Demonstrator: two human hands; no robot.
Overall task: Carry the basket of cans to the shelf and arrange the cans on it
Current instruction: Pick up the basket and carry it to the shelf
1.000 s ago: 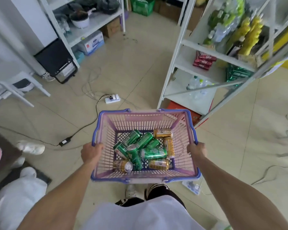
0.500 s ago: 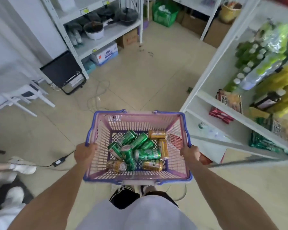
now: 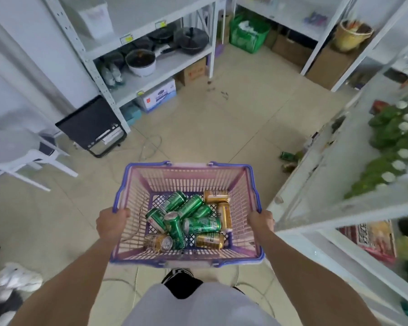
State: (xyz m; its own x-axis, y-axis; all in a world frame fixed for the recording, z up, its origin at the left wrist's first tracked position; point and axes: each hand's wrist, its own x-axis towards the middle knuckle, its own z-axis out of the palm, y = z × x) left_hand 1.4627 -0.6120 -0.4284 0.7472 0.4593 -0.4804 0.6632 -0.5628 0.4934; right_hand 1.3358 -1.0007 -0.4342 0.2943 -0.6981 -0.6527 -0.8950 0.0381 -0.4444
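I have the left hand (image 3: 112, 223) and right hand (image 3: 260, 221) with fingers clenched on the pink basket (image 3: 189, 178) rims. The cans (image 3: 201, 225) lie loose inside, beside the white shelf (image 3: 311, 189).

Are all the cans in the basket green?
No, the pink plastic basket with a blue rim holds gold metal cans among the green metal cans.
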